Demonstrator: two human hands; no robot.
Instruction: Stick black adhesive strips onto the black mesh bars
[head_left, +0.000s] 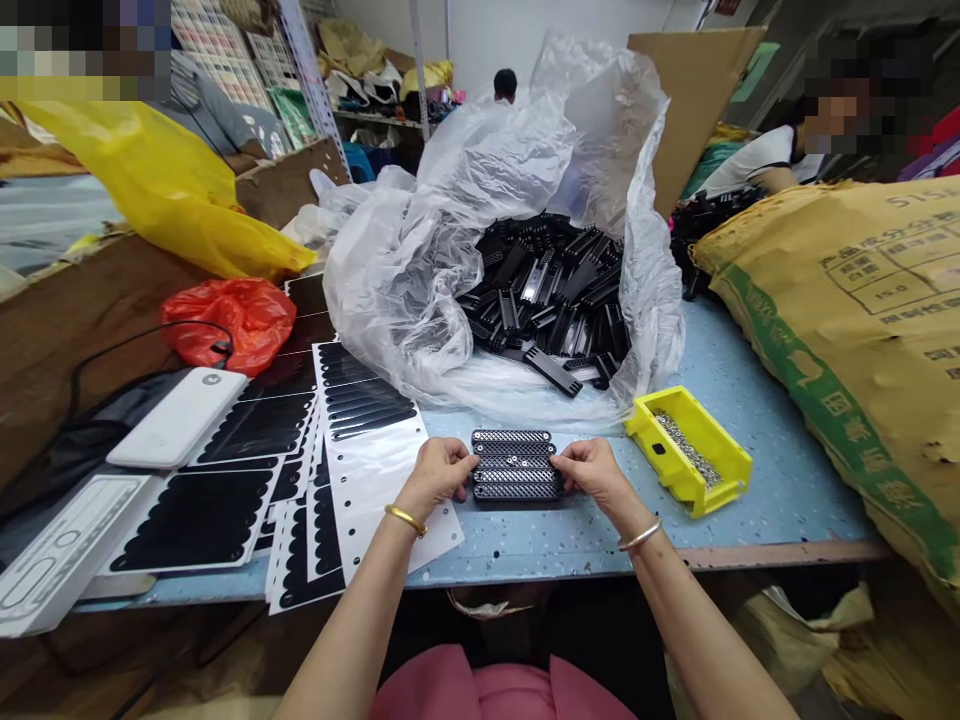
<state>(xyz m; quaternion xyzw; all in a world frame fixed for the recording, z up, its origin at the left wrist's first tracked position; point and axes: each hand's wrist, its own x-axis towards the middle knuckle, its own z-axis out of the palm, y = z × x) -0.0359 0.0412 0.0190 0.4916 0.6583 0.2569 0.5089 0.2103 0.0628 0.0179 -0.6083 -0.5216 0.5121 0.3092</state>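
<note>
Head view: left hand (pixel 439 478) and right hand (pixel 592 475) apart, fingertips gripping opposite ends of a row of black perforated strips (pixel 517 464), set on the blue tabletop (pixel 787 500) near its front edge. Just right, yellow plastic bin (pixel 688 450) holding metal parts (pixel 686 448). Behind, black plastic pieces (pixel 547 300) heaped in a clear plastic bag (pixel 397 300). Beside left hand, die-cut printed sheets (pixel 367 420).
</note>
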